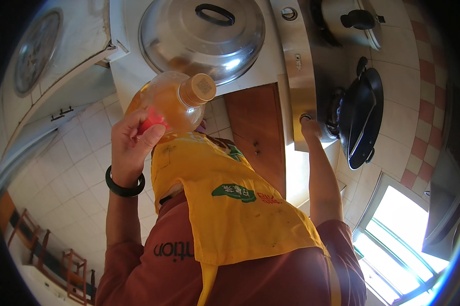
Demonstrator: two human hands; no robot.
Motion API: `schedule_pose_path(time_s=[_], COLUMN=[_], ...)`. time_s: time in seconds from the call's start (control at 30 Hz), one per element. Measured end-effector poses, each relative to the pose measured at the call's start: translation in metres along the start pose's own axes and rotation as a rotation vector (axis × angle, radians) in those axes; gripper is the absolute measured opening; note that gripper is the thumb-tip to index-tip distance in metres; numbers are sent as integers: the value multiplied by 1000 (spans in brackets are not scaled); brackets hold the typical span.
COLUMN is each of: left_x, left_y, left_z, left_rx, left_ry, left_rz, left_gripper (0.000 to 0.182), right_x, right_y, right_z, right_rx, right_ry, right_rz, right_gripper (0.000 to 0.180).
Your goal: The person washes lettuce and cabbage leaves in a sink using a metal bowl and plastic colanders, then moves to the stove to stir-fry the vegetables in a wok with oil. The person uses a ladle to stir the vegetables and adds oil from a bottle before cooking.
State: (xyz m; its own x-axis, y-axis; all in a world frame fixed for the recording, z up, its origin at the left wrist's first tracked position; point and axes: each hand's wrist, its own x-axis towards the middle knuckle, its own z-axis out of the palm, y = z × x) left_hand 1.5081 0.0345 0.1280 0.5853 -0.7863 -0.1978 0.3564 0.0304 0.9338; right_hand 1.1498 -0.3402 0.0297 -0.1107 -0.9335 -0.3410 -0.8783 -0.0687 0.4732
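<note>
My left hand (136, 137), a dark bangle on its wrist, is closed on the red handle (151, 121) of a large clear plastic bottle of amber liquid (165, 99). The bottle's gold cap (198, 90) is on. On the right, my right hand (310, 128) has its fingers on a round control knob (305, 118) at the front of the gas stove (301, 84). Just beyond that hand, a black wok (362, 118) sits over a burner (334, 111). Whether a flame burns there, I cannot tell.
A large steel pan with a domed lid (203, 38) stands on the white counter (126, 69), left of the stove. A lidded pot (352, 19) is on the stove's far side. Below the counter is a brown cabinet door (256, 134). A window (402, 233) lies at lower right.
</note>
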Motion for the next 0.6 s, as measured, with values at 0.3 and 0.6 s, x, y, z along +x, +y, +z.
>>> schedule_pose_path(time_s=[0.3, 0.6], left_x=[4, 16], left_y=[-4, 3], left_z=[8, 30], left_rx=[-2, 6], left_ry=[-69, -239], left_rz=[30, -19], left_gripper=[20, 16], right_x=[14, -16], right_y=[12, 4], right_z=[21, -5], right_rx=[143, 97], right_ry=[11, 50], right_rz=[17, 29], right_gripper=[60, 60])
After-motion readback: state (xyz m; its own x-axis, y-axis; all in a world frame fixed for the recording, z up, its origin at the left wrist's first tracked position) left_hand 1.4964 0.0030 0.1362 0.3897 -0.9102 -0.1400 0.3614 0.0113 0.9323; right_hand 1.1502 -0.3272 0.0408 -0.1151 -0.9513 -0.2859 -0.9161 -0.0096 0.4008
